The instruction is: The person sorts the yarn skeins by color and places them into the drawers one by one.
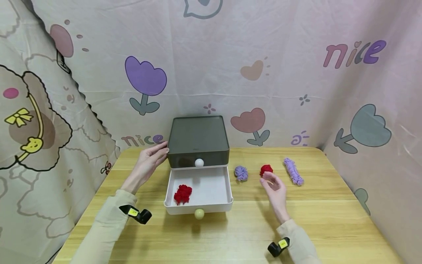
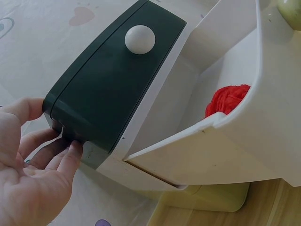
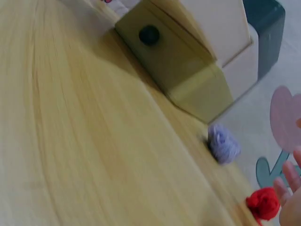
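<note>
A small drawer unit with a dark green top point(image 1: 197, 134) stands at the table's back. Its white middle drawer point(image 1: 211, 209) is pulled out, and a red yarn bundle point(image 1: 182, 194) lies inside at the left. My left hand point(image 1: 150, 165) touches the unit's left side; in the left wrist view its fingers point(image 2: 68, 160) press against the dark green side. My right hand point(image 1: 275, 189) hovers with loosely bent fingers just in front of a red yarn ball point(image 1: 266, 169). In the right wrist view, that ball point(image 3: 263, 204) appears beside the fingertips, and whether they touch cannot be told.
Between the unit and the red ball lies a purple yarn ball point(image 1: 241, 173). A long purple yarn skein point(image 1: 293, 171) lies further right. Beneath the white drawer is a yellow drawer point(image 3: 188, 70) with a dark knob. A printed curtain point(image 1: 283, 80) hangs behind the wooden table point(image 1: 339, 220).
</note>
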Demonstrator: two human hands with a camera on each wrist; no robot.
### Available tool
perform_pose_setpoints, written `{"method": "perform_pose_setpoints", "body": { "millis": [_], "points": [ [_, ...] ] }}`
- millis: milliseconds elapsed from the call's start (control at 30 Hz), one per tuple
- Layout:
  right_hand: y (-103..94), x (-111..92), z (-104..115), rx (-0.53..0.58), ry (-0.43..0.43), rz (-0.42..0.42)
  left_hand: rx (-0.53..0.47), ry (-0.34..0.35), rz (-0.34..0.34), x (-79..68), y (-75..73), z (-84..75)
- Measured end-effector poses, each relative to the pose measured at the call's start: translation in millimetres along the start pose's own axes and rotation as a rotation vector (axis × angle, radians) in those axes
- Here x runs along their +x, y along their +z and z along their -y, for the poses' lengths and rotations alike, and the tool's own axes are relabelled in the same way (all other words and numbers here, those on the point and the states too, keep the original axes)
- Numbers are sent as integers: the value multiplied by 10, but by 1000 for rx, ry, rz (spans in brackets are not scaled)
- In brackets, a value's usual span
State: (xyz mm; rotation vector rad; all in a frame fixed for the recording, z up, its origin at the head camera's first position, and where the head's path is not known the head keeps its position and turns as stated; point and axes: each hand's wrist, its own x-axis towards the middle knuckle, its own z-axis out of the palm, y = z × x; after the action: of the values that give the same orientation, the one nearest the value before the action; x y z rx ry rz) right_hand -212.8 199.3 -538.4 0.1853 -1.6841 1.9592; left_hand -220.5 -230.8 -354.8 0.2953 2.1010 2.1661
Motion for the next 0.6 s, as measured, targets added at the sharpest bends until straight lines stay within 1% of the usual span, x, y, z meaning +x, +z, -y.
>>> {"method": "perform_pose_setpoints", "body": {
  "millis": [67, 167, 300, 367, 433, 600],
  "points": [
    [-23, 4, 10, -27, 23, -41, -1, 0, 1, -2, 1, -1],
    [-6, 5, 145, -106, 70, -89, -4, 2, 3, -7, 4, -5],
    [48, 14, 350, -218, 204, -164, -6, 4, 4, -15, 11, -9],
    [50, 32, 379, -266, 247, -183, -5, 3, 2, -16, 13, -9],
    [33, 54, 367, -295, 265, -192, -5, 3, 2, -17, 15, -10],
    [-9, 99, 300, -353, 268, -189, 3, 2, 0, -19, 17, -16]
  ]
}}
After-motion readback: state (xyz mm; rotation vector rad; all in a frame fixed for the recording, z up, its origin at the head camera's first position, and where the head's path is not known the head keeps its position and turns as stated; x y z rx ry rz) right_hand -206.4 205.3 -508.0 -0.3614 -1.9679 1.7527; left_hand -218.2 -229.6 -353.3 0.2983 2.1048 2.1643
